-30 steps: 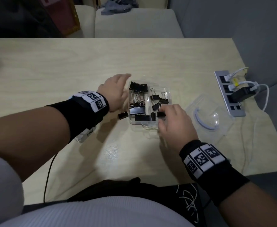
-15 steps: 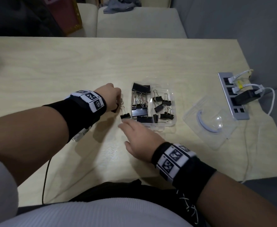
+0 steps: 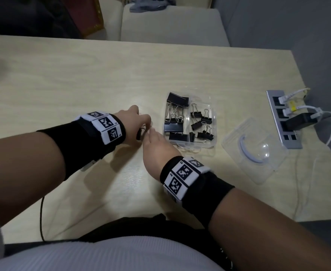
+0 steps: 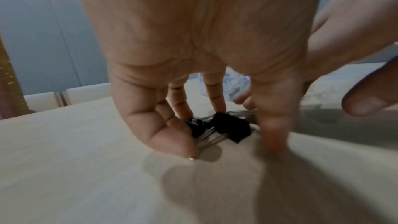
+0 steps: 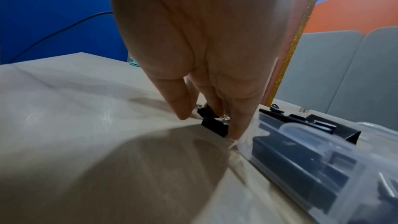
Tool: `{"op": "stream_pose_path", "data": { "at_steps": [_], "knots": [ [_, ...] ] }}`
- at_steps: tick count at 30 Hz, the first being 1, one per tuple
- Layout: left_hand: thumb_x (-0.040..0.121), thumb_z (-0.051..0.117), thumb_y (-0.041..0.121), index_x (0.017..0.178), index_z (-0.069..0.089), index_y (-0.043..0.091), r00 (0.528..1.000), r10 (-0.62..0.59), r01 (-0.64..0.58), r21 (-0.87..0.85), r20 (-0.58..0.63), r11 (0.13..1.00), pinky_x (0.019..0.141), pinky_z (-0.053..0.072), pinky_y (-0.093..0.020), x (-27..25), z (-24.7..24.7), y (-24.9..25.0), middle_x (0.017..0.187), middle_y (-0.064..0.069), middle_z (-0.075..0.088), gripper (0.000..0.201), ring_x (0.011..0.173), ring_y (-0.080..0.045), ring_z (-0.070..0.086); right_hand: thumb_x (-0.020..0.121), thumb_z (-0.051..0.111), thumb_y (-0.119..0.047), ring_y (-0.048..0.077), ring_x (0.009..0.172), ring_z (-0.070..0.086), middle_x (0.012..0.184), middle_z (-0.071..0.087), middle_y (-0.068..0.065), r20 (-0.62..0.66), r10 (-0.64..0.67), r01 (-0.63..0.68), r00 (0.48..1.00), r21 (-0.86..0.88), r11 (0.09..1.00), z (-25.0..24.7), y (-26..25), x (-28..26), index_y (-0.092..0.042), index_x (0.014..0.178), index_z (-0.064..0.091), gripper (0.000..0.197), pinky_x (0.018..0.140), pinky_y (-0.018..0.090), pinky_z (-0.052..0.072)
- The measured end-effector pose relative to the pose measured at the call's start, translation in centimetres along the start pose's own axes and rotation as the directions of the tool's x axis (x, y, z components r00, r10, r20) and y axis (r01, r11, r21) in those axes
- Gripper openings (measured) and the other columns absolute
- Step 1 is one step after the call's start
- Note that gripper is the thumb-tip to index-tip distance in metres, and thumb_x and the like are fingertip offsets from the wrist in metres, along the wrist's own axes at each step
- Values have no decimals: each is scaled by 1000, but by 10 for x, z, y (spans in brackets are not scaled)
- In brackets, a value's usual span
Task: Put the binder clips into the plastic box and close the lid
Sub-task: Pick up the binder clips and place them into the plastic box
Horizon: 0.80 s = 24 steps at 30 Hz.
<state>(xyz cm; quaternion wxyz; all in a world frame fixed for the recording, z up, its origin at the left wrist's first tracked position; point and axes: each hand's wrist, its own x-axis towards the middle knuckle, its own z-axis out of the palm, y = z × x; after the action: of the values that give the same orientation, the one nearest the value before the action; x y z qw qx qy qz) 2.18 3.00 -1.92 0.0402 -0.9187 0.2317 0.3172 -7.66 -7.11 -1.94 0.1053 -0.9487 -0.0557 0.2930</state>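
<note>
Step in hand: gathering last loose binder clips [image 4: 231, 128] off counter [image 3: 62, 79], just left of plastic box [image 3: 213, 122].
- Left hand [image 3: 136, 122]: fingers [image 4: 172, 140] curled down around clips, touching them; firm grip not confirmed.
- Right hand [image 3: 157, 147]: fingers [image 5: 241, 122] extended, tips at clip beside box wall.
- Box: open, holding many clips.
- Lid [image 3: 256, 151]: lying on counter right of box, apart.

Next, by judgement: pinch, lift over wall, drop in; then fetch lid.
</note>
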Motion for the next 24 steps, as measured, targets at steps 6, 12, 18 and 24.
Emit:
{"op": "stream_pose_path", "data": {
  "at_steps": [6,12,18,24],
  "knots": [
    [75,68,29,120,50,32,1000,23,-23,-6,-9,1000,80,56,-39,4,3,0,118,-8,44,48,91,-32,63,96,35,-1,39,115,45,128,46,19,-161,-116,98,980,-119,988,19,10,-10,-3,136,40,41,81,46,48],
    [85,56,27,106,60,19,996,79,-77,53,-33,996,81,54,-39,6,-1,0,111,-10,50,22,88,-32,61,76,23,-7,35,85,60,96,62,15,-212,-230,193,950,-179,965,26,21,-18,-7,109,63,51,53,37,44],
    [88,55,20,103,67,15,992,108,-103,86,-65,991,76,46,-30,12,-13,0,105,-10,63,20,80,-24,50,60,61,-6,27,62,59,72,62,6,-251,-261,209,932,-216,954,34,36,-24,-15,86,64,27,46,29,33],
    [89,51,8,105,66,20,958,140,-156,-46,-252,987,72,38,-28,18,-59,32,73,10,52,25,81,-17,50,65,56,1,32,69,58,79,61,12,-201,-189,170,961,-108,980,29,40,-36,-13,92,64,32,50,30,31]
  ]
}}
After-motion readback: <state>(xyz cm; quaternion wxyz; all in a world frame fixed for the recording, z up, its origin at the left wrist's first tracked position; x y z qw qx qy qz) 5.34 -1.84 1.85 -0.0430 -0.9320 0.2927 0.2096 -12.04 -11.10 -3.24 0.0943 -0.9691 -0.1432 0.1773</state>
